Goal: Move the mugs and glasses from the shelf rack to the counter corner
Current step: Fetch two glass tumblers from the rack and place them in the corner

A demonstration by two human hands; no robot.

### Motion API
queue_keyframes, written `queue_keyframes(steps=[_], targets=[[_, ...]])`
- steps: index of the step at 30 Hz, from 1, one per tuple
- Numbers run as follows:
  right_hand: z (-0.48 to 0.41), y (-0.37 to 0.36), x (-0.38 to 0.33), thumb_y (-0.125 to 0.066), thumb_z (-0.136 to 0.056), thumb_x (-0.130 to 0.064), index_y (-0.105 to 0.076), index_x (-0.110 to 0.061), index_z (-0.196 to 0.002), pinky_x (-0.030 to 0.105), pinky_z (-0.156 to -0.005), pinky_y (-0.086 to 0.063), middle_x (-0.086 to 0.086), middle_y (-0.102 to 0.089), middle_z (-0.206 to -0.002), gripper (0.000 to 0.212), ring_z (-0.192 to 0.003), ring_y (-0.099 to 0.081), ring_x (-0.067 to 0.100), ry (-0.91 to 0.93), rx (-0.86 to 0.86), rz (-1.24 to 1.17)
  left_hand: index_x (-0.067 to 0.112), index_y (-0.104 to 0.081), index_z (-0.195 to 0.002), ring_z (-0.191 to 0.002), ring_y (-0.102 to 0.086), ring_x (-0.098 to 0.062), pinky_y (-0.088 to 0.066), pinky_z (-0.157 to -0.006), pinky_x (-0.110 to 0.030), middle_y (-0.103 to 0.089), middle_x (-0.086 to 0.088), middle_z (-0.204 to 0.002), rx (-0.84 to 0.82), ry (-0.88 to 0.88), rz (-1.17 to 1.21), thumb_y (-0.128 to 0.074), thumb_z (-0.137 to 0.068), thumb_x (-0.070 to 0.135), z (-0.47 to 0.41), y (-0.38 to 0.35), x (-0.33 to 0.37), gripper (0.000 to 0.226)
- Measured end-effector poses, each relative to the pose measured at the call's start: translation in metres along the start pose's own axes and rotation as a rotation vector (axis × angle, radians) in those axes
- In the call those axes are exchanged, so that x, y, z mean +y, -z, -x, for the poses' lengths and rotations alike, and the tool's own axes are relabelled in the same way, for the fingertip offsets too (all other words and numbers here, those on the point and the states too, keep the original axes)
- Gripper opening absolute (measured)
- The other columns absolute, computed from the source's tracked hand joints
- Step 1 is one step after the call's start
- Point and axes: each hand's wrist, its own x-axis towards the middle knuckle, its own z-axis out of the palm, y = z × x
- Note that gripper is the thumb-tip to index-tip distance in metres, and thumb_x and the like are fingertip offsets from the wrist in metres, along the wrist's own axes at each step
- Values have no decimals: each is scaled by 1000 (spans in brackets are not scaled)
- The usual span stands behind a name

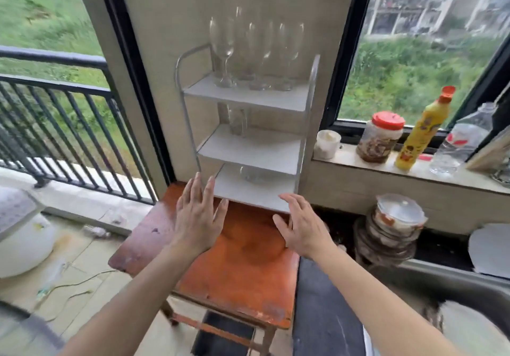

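A: Setting?
B: Balcony-side kitchen corner; a beige wall panel between two black-framed windows, grass and a building outside. An orange table [240, 267] stands against the wall, a dark counter [325, 314] to its right.

A: Item one?
B: Rack [306, 123], three white shelves on a grey metal tube frame, standing on the table's far end.

A: Contents, top shelf?
B: Wine glasses [223, 49], clear, tall-stemmed, upright, clustered close together; four or five, blur prevents a sure count.

A: Middle shelf?
B: One clear tumbler [237, 122], upright, at the back left.

A: Bottom shelf?
B: A clear glass piece [252, 173], low and round, partly hidden under the shelf above; kind unclear.

A: Hands?
B: Left hand [197, 217], palm down, fingers spread, empty, fingertips at the rack's front left leg. Right hand [300, 226], fingers spread, empty, at the bottom shelf's front right corner.

A: Sill?
B: Small white tub [327, 144], red-lidded jar [379, 137], yellow bottle [419, 134], clear bottle [461, 140].
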Motion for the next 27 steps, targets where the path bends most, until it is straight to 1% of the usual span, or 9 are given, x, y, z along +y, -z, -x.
queue_keyframes(steps=[5, 8, 10, 13, 15, 17, 20, 24, 27], targets=[[-49, -62, -24, -61, -97, -35, -40, -19, -149, 42, -107, -45, 3, -44, -147, 58, -132, -49, 21, -250, -96, -191, 18, -26, -152, -148, -18, -37, -23, -115, -55, -21, -18, -162, -67, -48, 20, -35, -99, 53, -29, -17, -52, 64], [-87, -89, -32, -64, -95, -27, -37, -15, -152, 33, -105, -46, 4, -43, -151, 64, -130, -52, 20, -374, -75, -345, 19, -25, -152, -148, -17, -36, -23, -117, -55, -20, -17, -162, -98, -73, 53, -32, -97, 56, -33, -26, -70, 66], [-114, -105, -33, -64, -96, -24, -34, -15, -154, 25, -98, -43, 2, -39, -156, 67, -127, -54, 20, -400, -72, -393, 21, -23, -153, -150, -11, -32, -19, -118, -53, -16, -14, -163, -127, -100, 64, -31, -96, 59, -36, -28, -81, 70], [-146, -124, -34, -64, -96, -22, -30, -13, -155, 24, -92, -42, 3, -37, -159, 69, -125, -56, 22, -415, -62, -451, 23, -16, -155, -152, -2, -26, -9, -119, -43, -9, -10, -165, -171, -163, 70, -29, -94, 64, -42, -26, -91, 75], [-160, -134, -34, -63, -97, -24, -33, -12, -153, 28, -97, -45, 4, -41, -157, 65, -125, -58, 23, -433, -56, -487, 22, -15, -156, -152, 0, -23, -4, -119, -36, -9, -9, -165, -177, -212, 78, -32, -95, 63, -48, -19, -94, 76], [-167, -140, -33, -60, -99, -31, -40, -13, -150, 31, -102, -44, 5, -45, -154, 57, -125, -59, 24, -445, -57, -504, 17, -20, -155, -151, -6, -24, -6, -119, -33, -16, -10, -163, -151, -256, 104, -38, -96, 56, -57, -10, -90, 73], [-169, -143, -35, -46, -104, -46, -54, -16, -137, 27, -95, -40, 6, -54, -147, 46, -128, -56, 23, -482, -5, -534, 11, -29, -152, -146, -19, -23, -12, -117, -28, -31, -9, -157, -97, -293, 211, -49, -98, 43, -78, 0, -73, 65], [-151, -134, -34, -42, -106, -42, -55, -14, -122, 42, -97, -51, 11, -66, -126, 35, -106, -63, 25, -499, 66, -515, 12, -33, -149, -141, -28, -21, -19, -113, -24, -39, -7, -151, -110, -193, 471, -51, -100, 39, -116, -5, -28, 59], [-128, -125, -27, -43, -106, -40, -51, -22, -108, 40, -92, -53, 6, -67, -119, 20, -105, -68, 27, -484, 85, -507, 17, -32, -150, -143, -29, -21, -25, -118, -43, -38, -4, -153, -231, 55, 811, -48, -97, 49, -144, -15, 5, 64]])
